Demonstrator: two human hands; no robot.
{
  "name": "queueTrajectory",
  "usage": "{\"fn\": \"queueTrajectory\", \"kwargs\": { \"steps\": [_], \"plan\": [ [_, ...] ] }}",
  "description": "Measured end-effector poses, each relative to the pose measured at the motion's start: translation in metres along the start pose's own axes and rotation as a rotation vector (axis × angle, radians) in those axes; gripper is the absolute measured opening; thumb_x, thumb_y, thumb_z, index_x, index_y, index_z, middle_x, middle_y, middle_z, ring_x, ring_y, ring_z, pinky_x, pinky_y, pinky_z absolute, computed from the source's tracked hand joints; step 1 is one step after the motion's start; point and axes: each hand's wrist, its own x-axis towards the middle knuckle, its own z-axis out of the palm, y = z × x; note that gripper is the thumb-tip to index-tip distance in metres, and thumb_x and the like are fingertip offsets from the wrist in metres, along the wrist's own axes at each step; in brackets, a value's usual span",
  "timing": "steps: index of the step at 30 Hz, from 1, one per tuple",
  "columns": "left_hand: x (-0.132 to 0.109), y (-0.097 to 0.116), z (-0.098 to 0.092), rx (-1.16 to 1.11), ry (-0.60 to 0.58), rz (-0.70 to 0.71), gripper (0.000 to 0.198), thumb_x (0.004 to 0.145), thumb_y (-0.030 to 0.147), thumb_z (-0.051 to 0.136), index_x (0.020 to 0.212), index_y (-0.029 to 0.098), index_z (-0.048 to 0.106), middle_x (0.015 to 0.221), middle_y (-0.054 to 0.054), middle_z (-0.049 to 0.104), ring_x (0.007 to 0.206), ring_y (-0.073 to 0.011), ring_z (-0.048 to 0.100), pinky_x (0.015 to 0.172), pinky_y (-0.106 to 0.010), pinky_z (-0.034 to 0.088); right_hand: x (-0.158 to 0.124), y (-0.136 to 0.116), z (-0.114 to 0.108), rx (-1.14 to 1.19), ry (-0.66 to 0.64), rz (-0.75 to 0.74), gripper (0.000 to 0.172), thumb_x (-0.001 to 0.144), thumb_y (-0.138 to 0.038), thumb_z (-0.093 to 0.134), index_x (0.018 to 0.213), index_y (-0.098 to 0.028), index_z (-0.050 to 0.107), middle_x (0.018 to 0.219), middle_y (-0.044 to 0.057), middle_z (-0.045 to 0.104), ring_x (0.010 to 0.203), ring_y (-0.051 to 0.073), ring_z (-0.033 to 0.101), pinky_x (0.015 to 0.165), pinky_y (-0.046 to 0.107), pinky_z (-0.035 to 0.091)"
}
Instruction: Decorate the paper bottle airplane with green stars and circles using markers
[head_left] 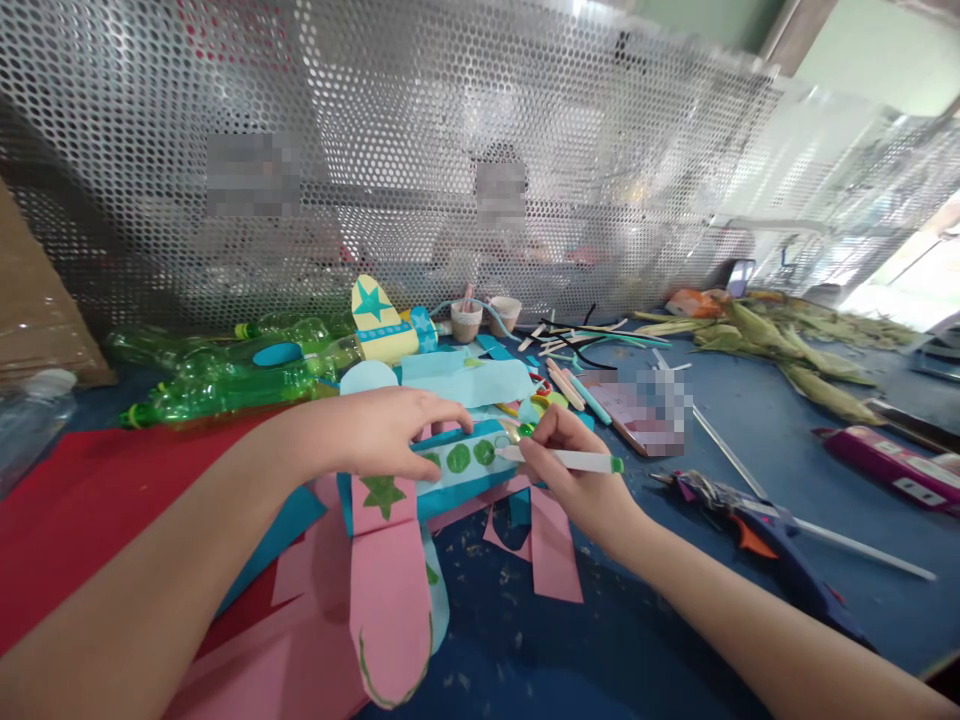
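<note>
A bottle wrapped in blue paper lies across the middle, its light blue strip [471,458] bearing green dots. My left hand [382,432] rests over its left part, fingers spread on the strip. In my right hand [574,470] is a white marker [581,460] with a green end, its tip at the strip near the rightmost dot. Beside the bottle's green cap, the fingers pinch the marker. Towards me hangs a pink paper piece [390,610] with a rounded end, below a green star [383,496].
Green plastic bottles [225,385] and red paper [90,500] lie left. Behind are a yellow paper-covered bottle [390,342] and small cups [466,322]. At right lie a phone [626,410], a glue gun [757,530], a purple object [892,468] and corn husks [780,350].
</note>
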Motion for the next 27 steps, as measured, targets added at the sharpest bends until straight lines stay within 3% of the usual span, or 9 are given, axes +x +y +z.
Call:
{"fn": "queueTrajectory", "kwargs": {
  "steps": [27],
  "plan": [
    [0.0011, -0.001, 0.0005, -0.003, 0.002, 0.006, 0.058, 0.078, 0.039, 0.063, 0.135, 0.031, 0.055, 0.123, -0.003, 0.065, 0.102, -0.0241, 0.061, 0.079, -0.029, 0.047, -0.0026, 0.0007, 0.002, -0.04, -0.039, -0.044, 0.025, 0.086, -0.026, 0.058, 0.07, -0.024, 0.039, 0.06, -0.007, 0.04, 0.054, 0.011, 0.037, 0.052, 0.026, 0.029]
  ]
}}
